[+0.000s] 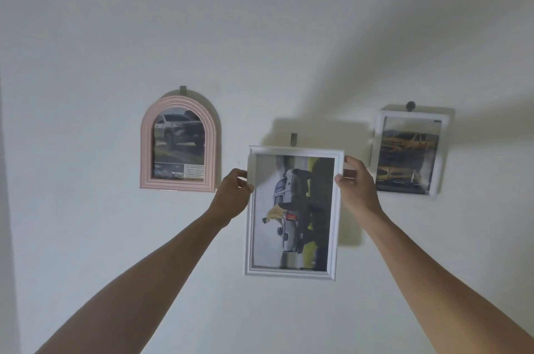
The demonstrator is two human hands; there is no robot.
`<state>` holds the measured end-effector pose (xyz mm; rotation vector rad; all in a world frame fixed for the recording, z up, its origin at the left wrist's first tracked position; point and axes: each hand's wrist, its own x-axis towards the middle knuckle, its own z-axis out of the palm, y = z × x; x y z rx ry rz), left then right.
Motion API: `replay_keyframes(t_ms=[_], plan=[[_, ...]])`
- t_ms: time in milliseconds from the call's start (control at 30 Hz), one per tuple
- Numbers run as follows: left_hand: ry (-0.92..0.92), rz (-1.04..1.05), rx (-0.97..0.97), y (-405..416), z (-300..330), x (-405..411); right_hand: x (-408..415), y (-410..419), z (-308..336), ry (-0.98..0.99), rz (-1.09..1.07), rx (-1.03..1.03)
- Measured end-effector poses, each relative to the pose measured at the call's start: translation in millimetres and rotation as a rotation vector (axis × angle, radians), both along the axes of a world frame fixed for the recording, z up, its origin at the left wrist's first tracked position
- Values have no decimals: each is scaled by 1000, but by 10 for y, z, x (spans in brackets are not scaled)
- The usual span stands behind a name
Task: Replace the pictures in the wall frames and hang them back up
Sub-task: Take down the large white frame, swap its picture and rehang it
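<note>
Left hand (234,192) pinching the left edge of the white rectangular frame (291,273) near its upper corner, thumb in front, fingers curled round behind. Right hand (357,183) gripping the right edge at about the same height, fingertips wrapped over the moulding. Both arms stretched up and forward.

Frame held upright, portrait way, close to the wall (260,35) or against it, top rail just below the small hook (294,139). Not yet hung, by the look of it. Inside, a picture of a grey vehicle (291,209) lying sideways, a figure in yellow beside it.

Towards the wall's left, a pink arched frame (150,148) hanging from its own hook (183,89), showing a pale car above a strip of small print. Towards the right, a white square frame (378,134) on a round peg (410,106), showing yellow vehicles.

To do this step well, probably: lift the frame a touch, keep it flat to the wall, feel for the hanger at the back catching the hook, then lower gently. Keep both grips even so the top rail stays level. Release only once the weight sits on the hook; otherwise a risk of slipping down. Worth a check whether the sideways picture is meant that way.

Writing: the caption block in the pink frame too small and blurred to read; a tiny mark on the grey vehicle's rear equally illegible; no brand legible anywhere
</note>
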<state>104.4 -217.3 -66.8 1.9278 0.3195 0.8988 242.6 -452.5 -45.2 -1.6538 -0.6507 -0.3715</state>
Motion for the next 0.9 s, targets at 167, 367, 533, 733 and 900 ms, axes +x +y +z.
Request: replay_keyframes(t_ms=[167,367,533,733,900], plan=[[-25,53,23,128,66,219,167,179,51,-25,-71,9],[-59,93,39,225,53,382,294,307,55,-29,-100,6],[-105,114,15,271,11,460,326,376,26,-39,-97,17],[-130,146,57,307,-18,479,325,402,-12,-95,-137,0],[-162,228,230,270,-26,477,262,427,5,-174,-201,-52]])
